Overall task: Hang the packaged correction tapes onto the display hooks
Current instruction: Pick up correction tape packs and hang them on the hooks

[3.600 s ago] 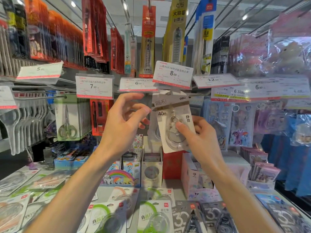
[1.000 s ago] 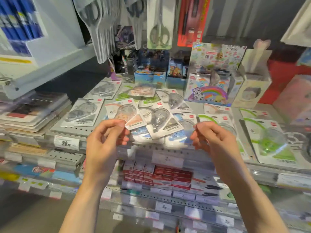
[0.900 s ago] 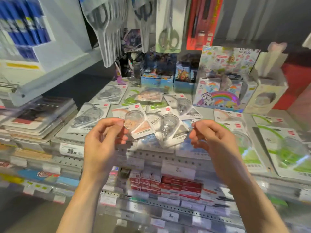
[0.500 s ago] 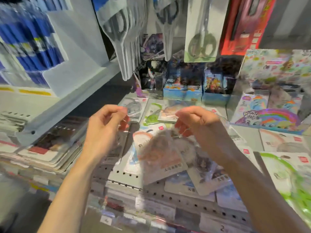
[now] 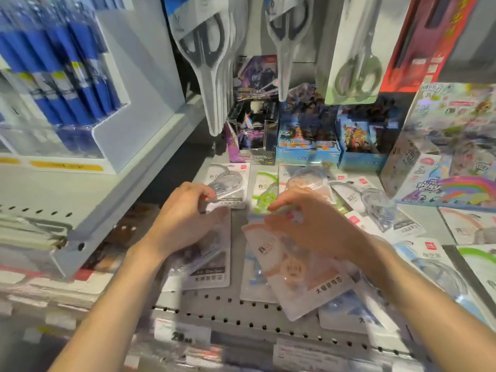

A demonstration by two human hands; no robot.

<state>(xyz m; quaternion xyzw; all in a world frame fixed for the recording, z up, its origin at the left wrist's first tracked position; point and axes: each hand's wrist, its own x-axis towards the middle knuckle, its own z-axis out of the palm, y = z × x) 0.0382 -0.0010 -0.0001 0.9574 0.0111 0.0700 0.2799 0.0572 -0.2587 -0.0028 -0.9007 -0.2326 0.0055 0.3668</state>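
Observation:
Several packaged correction tapes lie flat on the perforated grey shelf (image 5: 204, 310). My right hand (image 5: 311, 224) pinches the top edge of an orange-printed correction tape package (image 5: 298, 272), which slants down toward the shelf's front. My left hand (image 5: 182, 221) is closed over the top of a grey correction tape package (image 5: 209, 267), thumb and fingers meeting at its upper edge. Further back lie another grey package (image 5: 228, 183) and a green one (image 5: 264, 194). The hooks that held correction tapes are out of view above.
Packaged scissors (image 5: 212, 57) hang low over the back of the shelf. Card boxes (image 5: 306, 140) and a rainbow pony box (image 5: 442, 167) stand behind the tapes. Blue pens (image 5: 67, 84) fill a white rack at left. More tape packages (image 5: 375, 208) lie at right.
The view dropped from the upper hooks to the shelf. Both hands came down onto the pile. The right hand lifted the orange package from it and now holds it low over the shelf.

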